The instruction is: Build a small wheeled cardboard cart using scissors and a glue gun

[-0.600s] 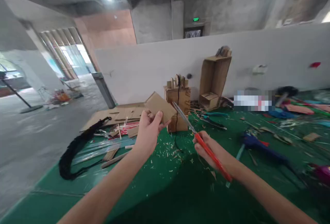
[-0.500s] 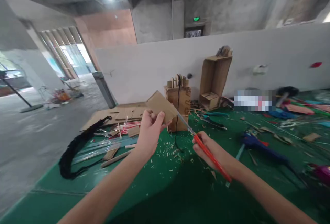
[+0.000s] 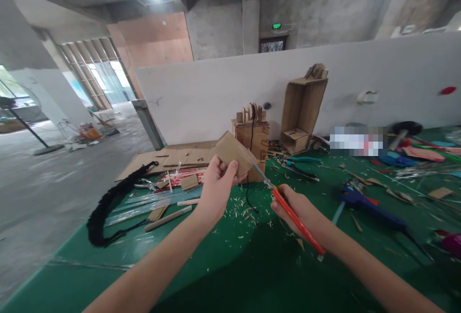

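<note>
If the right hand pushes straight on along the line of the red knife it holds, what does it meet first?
Probably the cardboard piece held up by the left hand: the right hand aims the red-handled knife at its lower edge, the blade tip seemingly already there, though depth is unclear.

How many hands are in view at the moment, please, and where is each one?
2. The left hand holds a cardboard piece above the green table; the right hand grips a red-handled knife beside it.
</note>
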The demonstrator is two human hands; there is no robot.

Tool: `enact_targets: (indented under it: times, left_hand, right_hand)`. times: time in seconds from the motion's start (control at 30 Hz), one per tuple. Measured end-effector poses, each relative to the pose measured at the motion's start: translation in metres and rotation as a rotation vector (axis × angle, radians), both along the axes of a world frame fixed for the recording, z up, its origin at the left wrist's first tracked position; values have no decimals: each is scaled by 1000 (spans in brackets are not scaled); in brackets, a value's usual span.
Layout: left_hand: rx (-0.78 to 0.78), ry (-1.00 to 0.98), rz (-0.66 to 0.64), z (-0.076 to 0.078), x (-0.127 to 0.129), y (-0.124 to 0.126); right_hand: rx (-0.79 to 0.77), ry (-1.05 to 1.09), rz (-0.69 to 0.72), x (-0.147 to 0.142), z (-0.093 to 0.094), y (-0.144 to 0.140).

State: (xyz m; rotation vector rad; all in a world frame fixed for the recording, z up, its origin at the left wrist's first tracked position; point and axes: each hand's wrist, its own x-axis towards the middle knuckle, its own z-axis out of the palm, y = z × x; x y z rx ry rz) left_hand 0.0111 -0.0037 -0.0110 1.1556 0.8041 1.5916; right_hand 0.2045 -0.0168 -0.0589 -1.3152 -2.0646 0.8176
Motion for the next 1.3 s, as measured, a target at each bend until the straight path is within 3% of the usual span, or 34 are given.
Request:
enact_targets:
  times: [0.33,0.67,0.97,1.3]
  left_hand:
    - [44,-63,72,-1,-1,0]
    - [8,5,26,-3,1,0]
    - [25,14,1,-5,-2,-1]
    - [5,19,3,-5,-2,-1]
  right_hand:
    - [21,38,3,-3,3,-5]
    - [26,25,-26,-3,2,-3]
    - [114,-116,-129,-7,6,-6]
    - [198,-177,-148,-5,3,-6]
